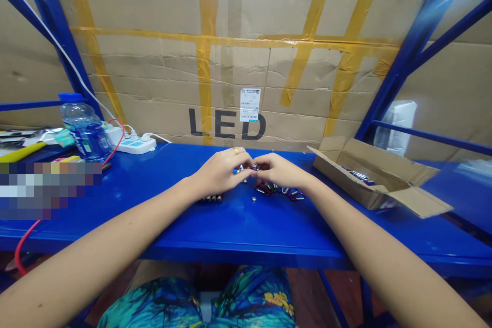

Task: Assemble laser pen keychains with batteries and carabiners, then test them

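Note:
My left hand and my right hand meet fingertip to fingertip just above the blue table. Both are closed in a pinch around a small shiny metal piece, mostly hidden by the fingers, so its kind is unclear. Beneath my right hand lie several small carabiners in red and other colours. A row of small dark cylinders with shiny ends shows under my left wrist. Between the hands and the table's front edge rests a tiny round silver piece. Some small silvery bits show behind the left fingers.
On the right stands an open cardboard box with packaged items inside. A white power strip and a blue-capped plastic bottle are at the back left. A large taped cardboard panel closes off the back, between blue metal posts.

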`<control>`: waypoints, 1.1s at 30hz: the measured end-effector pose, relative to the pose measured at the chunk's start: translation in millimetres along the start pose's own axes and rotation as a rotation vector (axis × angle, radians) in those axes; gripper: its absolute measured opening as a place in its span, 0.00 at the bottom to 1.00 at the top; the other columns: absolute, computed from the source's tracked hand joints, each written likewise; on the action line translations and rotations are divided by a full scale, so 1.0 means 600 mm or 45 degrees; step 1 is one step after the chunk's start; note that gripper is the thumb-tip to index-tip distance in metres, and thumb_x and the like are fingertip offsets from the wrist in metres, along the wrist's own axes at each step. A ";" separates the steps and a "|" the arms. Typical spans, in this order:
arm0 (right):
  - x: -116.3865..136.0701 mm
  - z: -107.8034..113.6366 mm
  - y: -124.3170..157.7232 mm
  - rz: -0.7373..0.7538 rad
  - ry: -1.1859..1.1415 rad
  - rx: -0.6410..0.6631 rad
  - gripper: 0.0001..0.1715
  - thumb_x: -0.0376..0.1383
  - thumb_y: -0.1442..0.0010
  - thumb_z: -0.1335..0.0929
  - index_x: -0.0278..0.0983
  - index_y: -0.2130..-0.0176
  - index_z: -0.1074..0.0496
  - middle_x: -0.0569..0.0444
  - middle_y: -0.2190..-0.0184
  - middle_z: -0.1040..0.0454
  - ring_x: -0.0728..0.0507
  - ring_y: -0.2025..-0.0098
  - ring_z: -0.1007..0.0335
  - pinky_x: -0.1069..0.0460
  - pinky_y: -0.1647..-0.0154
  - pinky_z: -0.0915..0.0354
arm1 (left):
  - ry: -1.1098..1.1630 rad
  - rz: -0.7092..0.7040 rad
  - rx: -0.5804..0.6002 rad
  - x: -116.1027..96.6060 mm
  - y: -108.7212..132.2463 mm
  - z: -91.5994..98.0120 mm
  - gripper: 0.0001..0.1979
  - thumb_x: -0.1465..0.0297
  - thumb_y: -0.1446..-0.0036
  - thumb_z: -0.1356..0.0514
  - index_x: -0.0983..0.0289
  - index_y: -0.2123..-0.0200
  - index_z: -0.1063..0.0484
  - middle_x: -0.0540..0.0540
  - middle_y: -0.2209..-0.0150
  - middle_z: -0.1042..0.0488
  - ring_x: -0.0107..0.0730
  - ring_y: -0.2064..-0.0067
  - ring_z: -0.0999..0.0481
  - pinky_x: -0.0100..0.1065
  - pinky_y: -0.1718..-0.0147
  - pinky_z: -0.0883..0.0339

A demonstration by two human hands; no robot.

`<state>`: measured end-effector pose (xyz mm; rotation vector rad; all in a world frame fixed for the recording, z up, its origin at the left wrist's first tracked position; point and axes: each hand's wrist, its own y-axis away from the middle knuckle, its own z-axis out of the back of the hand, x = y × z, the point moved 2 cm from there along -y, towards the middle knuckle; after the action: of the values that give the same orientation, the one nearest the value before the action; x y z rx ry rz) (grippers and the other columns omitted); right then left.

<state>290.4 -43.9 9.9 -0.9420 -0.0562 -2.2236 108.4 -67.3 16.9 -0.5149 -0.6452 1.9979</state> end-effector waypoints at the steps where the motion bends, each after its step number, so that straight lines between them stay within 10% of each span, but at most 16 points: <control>1: -0.001 0.003 0.000 -0.003 0.009 -0.020 0.08 0.37 0.43 0.33 0.34 0.68 0.26 0.53 0.71 0.25 0.47 0.70 0.32 0.53 0.69 0.38 | -0.011 -0.012 0.024 -0.004 0.000 0.001 0.06 0.70 0.39 0.43 0.65 0.62 0.27 0.54 0.65 0.26 0.32 0.63 0.28 0.35 0.62 0.35; 9: -0.009 0.012 -0.001 -0.010 0.025 -0.124 0.08 0.34 0.44 0.34 0.36 0.64 0.24 0.53 0.69 0.23 0.48 0.70 0.30 0.53 0.67 0.36 | -0.074 -0.207 0.585 -0.027 0.009 -0.029 0.09 0.69 0.39 0.43 0.61 0.61 0.23 0.55 0.63 0.25 0.37 0.58 0.27 0.37 0.54 0.36; 16: -0.006 0.005 -0.001 -0.009 0.093 -0.094 0.09 0.34 0.43 0.34 0.35 0.64 0.24 0.53 0.69 0.23 0.47 0.68 0.30 0.53 0.66 0.36 | 0.033 -0.038 0.661 -0.020 0.007 -0.032 0.04 0.73 0.43 0.41 0.63 0.67 0.25 0.53 0.68 0.25 0.33 0.64 0.28 0.33 0.62 0.37; 28: 0.010 -0.004 0.003 -0.074 0.090 -0.002 0.06 0.35 0.43 0.33 0.34 0.68 0.27 0.53 0.74 0.24 0.47 0.71 0.31 0.53 0.69 0.38 | 0.004 0.119 0.002 0.007 -0.003 0.010 0.04 0.72 0.44 0.42 0.65 0.66 0.28 0.51 0.71 0.26 0.26 0.72 0.30 0.30 0.71 0.39; 33: 0.013 -0.014 0.004 -0.090 -0.039 0.066 0.07 0.37 0.43 0.33 0.34 0.67 0.28 0.54 0.76 0.26 0.47 0.74 0.31 0.53 0.72 0.38 | 0.018 0.060 0.025 0.000 -0.004 0.005 0.05 0.72 0.41 0.44 0.65 0.64 0.28 0.53 0.69 0.25 0.27 0.70 0.29 0.31 0.69 0.37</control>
<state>283.1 -52.9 8.3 -0.9591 -0.1624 -2.2616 107.9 -66.8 20.8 -0.5367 -0.6093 2.0411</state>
